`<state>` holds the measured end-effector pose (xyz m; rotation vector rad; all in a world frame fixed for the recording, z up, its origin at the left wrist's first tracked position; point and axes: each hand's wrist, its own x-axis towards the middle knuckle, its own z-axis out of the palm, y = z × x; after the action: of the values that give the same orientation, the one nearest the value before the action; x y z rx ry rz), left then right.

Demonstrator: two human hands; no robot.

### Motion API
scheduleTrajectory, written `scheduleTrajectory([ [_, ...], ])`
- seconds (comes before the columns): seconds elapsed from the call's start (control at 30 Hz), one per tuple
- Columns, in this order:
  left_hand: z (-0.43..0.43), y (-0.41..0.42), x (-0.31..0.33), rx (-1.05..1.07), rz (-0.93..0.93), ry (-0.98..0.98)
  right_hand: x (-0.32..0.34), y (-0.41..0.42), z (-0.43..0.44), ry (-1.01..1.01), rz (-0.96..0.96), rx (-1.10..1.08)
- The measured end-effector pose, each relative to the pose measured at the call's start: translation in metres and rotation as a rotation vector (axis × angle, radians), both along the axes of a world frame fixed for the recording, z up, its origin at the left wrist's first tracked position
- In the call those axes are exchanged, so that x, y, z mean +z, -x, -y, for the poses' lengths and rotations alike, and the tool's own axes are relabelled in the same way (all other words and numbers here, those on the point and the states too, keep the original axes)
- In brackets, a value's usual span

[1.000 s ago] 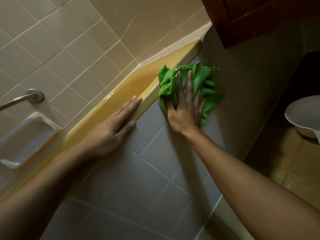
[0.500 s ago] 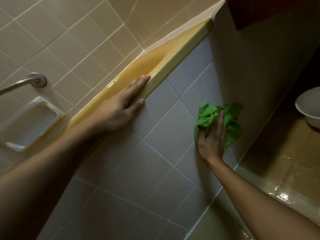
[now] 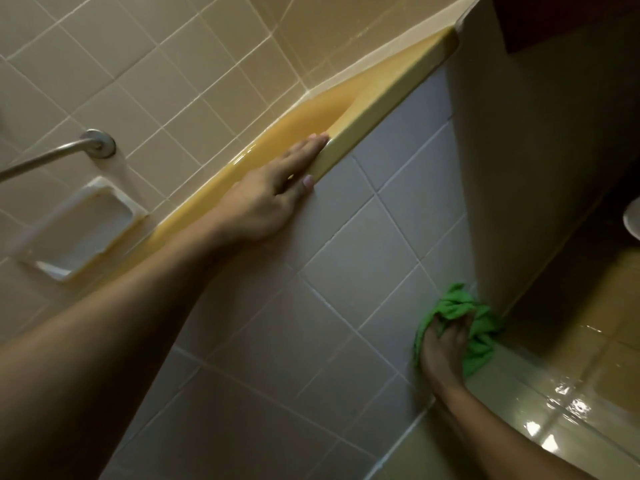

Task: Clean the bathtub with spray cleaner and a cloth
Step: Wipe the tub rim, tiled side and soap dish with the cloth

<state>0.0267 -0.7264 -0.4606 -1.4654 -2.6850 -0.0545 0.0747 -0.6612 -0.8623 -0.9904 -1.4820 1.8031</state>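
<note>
The person's left hand (image 3: 273, 188) lies flat and open w/ fingers straight along the rim of the yellow glossy bathtub (image 3: 381, 98), palm down on the edge, thumb hanging over onto the outer face; it grips nothing, just rests there. Left forearm runs from the bottom-left corner up to that rim.

The right hand (image 3: 445, 344) is low on the tub's outer side, which is clad in pale grey square tiles (image 3: 346, 271) w/ white grout. Fingers are curled and closed on a bright green crumpled microfibre cloth (image 3: 457, 306), pressing it against the tiled face near the bottom, right at the vertical corner where the tiles meet a plain beige side wall (image 3: 519, 168). Part of the cloth bunches above the fingers, part sticks out to the right and below the palm, near the floor line.

The glossy tan tiled floor (image 3: 571, 393) at bottom right shows bright wet-looking reflections. On the beige tiled wall (image 3: 173, 64) beyond the tub sit a white recessed ceramic soap dish (image 3: 83, 226) and, above it, a round metal flange w/ a curved metal grab bar (image 3: 45, 157) running off to the left edge. A white rounded fixture (image 3: 633, 220) is cut off at the right edge; can't tell what it is. The dark brown wooden cabinet (image 3: 571, 19) fills the top-right corner. No spray bottle in view.
</note>
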Motion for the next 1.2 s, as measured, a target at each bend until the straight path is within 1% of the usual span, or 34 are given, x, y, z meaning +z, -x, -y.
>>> scheduleTrajectory([
  [0.13,0.006,-0.003,0.002,0.005,0.012,0.009,0.043,-0.003,0.023,-0.285,-0.039,0.01],
  [0.37,0.065,-0.014,0.003,0.011,0.071,-0.054,0.148,-0.004,0.026,-0.598,-0.105,0.073],
  [0.57,0.13,-0.023,0.003,-0.003,0.16,-0.139,0.225,-0.012,0.045,-0.806,-0.144,0.07],
  [0.73,0.165,-0.03,0.003,0.007,0.164,-0.148,0.254,-0.016,0.071,-0.908,-0.161,0.055],
  [0.87,0.182,-0.032,0.002,0.011,0.185,-0.159,0.238,-0.019,0.081,-1.001,-0.192,0.064],
  [1.0,0.186,-0.031,0.002,0.011,0.197,-0.165,0.181,-0.02,0.093,-1.085,-0.193,0.091],
  [1.1,0.184,-0.029,0.002,0.014,0.171,-0.136,0.124,-0.02,0.104,-0.993,-0.172,0.093],
  [1.2,0.183,-0.022,0.003,-0.01,0.167,-0.11,0.071,-0.019,0.11,-0.809,-0.127,0.11],
])
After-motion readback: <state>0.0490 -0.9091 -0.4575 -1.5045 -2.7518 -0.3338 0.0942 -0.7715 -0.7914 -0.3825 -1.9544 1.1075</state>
